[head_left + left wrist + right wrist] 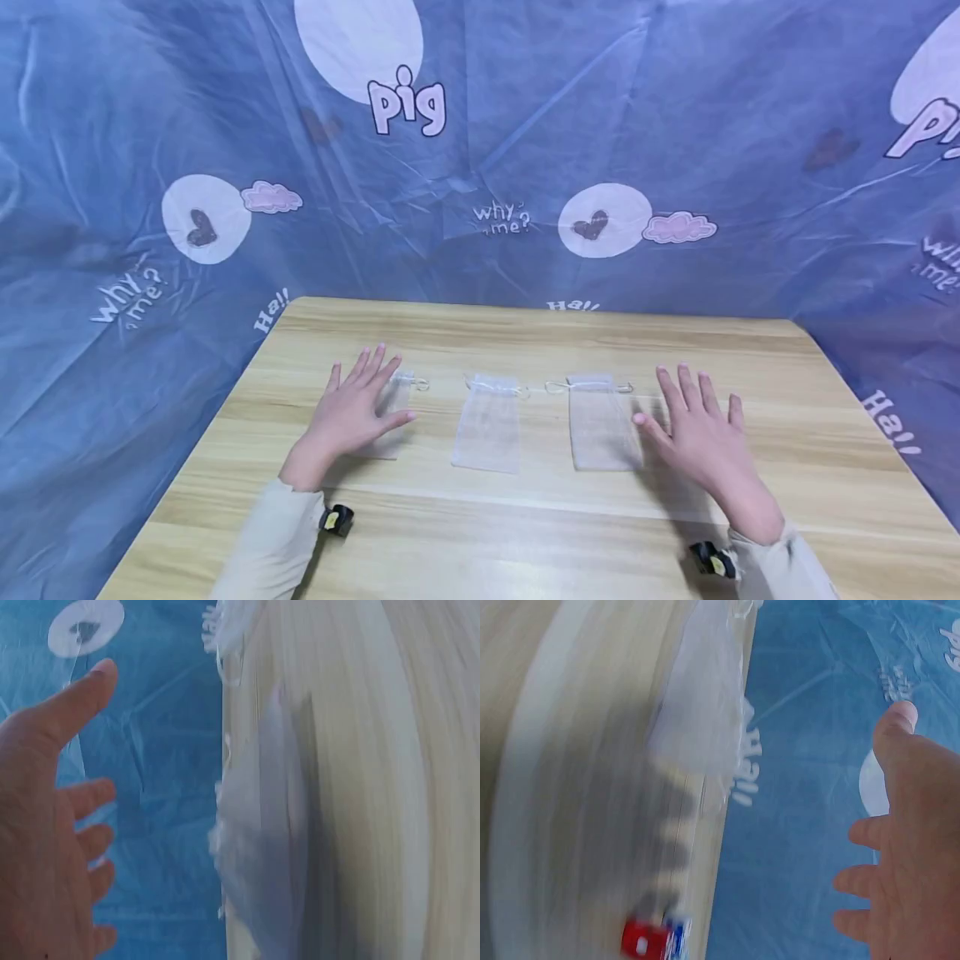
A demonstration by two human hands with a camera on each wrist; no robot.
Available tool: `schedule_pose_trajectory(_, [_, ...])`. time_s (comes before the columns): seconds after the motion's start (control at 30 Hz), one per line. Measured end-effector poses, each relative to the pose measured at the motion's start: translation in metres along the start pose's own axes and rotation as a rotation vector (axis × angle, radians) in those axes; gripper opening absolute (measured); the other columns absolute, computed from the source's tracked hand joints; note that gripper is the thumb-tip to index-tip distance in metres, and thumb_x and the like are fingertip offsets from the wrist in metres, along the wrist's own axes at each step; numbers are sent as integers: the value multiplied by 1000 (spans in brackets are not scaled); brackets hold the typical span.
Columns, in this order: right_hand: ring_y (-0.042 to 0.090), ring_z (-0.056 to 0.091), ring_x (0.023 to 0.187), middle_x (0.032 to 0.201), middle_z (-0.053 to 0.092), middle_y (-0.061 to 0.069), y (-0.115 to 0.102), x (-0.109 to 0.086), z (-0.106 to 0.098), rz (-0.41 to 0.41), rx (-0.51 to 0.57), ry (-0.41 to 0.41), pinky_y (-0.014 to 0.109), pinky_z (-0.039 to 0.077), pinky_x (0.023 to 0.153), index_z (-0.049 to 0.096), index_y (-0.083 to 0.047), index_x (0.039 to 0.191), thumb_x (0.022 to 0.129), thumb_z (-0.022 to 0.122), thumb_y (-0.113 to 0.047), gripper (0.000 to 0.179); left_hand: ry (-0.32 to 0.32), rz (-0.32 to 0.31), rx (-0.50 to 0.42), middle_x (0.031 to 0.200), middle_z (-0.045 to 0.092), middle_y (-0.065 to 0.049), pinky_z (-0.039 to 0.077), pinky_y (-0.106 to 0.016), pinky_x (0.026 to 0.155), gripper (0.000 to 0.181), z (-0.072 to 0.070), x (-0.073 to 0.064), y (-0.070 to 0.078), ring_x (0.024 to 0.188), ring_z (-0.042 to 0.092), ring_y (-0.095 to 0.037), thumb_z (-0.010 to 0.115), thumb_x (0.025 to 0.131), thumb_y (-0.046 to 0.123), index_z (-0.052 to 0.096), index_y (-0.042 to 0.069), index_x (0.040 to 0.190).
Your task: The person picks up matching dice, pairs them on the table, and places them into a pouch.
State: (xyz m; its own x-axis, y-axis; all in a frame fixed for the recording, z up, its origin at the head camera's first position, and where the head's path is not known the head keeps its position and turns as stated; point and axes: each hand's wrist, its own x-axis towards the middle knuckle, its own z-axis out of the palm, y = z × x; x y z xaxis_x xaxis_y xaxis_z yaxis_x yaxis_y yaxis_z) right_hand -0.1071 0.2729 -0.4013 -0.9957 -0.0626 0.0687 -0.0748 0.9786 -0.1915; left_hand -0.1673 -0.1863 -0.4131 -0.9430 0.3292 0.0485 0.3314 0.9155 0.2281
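Note:
Three sheer white drawstring pouches lie in a row on the wooden table, cords toward the far side. My left hand, fingers spread, hovers over the left pouch and hides much of it. Between the hands lies the middle pouch, flat. The right pouch is just left of my right hand, whose thumb tip overlaps its edge in the head view. Both hands are raised above the tabletop with nothing in them; the left wrist view shows a gap between the left palm and the pouch.
In the right wrist view, a small red object and a blue-and-white one sit on the table; in the head view they are hidden. A blue printed cloth hangs behind the wooden table and along its sides.

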Motion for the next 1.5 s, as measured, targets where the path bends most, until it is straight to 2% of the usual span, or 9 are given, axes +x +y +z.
schedule_pose_trajectory(0.13, [54, 13, 141, 156, 13, 30, 14, -12, -3, 17, 12, 12, 75, 3, 106, 13, -10, 155, 98, 39, -55, 77, 39, 85, -59, 159, 22, -16, 9, -63, 116, 84, -2, -4, -17, 147, 19, -38, 66, 83, 53, 34, 13, 150])
schedule_pose_trajectory(0.23, [54, 16, 139, 156, 14, 30, 23, -21, -5, 17, 3, 9, 73, 6, 106, 15, -10, 154, 98, 40, -54, 76, 64, 136, -111, 155, 31, -18, 19, -64, 114, 80, -2, -8, -27, 142, 29, -40, 73, 80, 45, 42, 11, 146])
schedule_pose_trajectory(0.4, [53, 17, 139, 155, 15, 31, 38, -33, -7, -7, -3, 18, 71, 12, 106, 19, -10, 154, 97, 46, -52, 75, 33, 155, -227, 149, 41, -18, 29, -66, 107, 76, 4, -14, -39, 135, 38, -43, 78, 77, 38, 48, 10, 141])
schedule_pose_trajectory(0.63, [55, 25, 135, 153, 20, 33, 56, -49, -7, -26, -17, 64, 70, 19, 102, 22, -10, 153, 95, 52, -50, 76, -34, 156, -389, 142, 49, -20, 32, -63, 107, 69, 12, -16, -52, 131, 43, -45, 81, 75, 33, 55, 7, 134])
schedule_pose_trajectory(0.8, [58, 34, 124, 147, 29, 34, 68, -60, -5, -31, -4, 78, 72, 24, 97, 29, -7, 149, 94, 58, -45, 73, -96, 123, -417, 140, 50, -23, 27, -65, 109, 69, 15, -16, -58, 133, 38, -49, 81, 75, 36, 56, 8, 133])
schedule_pose_trajectory(1.0, [57, 43, 114, 136, 43, 32, 81, -69, -7, -46, 33, 57, 71, 34, 86, 40, -1, 141, 92, 63, -38, 66, -193, 132, -472, 141, 49, -22, 31, -59, 110, 68, 17, -14, -61, 134, 39, -45, 79, 77, 35, 54, 5, 134])
schedule_pose_trajectory(1.13, [53, 48, 111, 129, 50, 29, 87, -71, -5, -75, 51, 42, 67, 38, 84, 46, 1, 136, 89, 67, -37, 63, -196, 146, -481, 140, 49, -21, 30, -59, 110, 67, 19, -15, -65, 134, 39, -45, 79, 78, 33, 54, 3, 133])
schedule_pose_trajectory(1.3, [51, 52, 108, 122, 56, 27, 92, -77, 0, -74, 78, 15, 62, 43, 81, 51, 0, 131, 87, 69, -35, 59, -190, 180, -446, 138, 51, -19, 32, -59, 109, 67, 23, -13, -70, 132, 41, -44, 79, 77, 30, 54, 2, 132])
schedule_pose_trajectory(1.5, [49, 59, 99, 110, 62, 26, 100, -86, 8, -68, 81, 22, 61, 46, 77, 58, 3, 120, 82, 75, -32, 55, -209, 161, -421, 139, 48, -19, 29, -62, 110, 69, 25, -9, -67, 132, 39, -45, 80, 74, 30, 54, 2, 132])
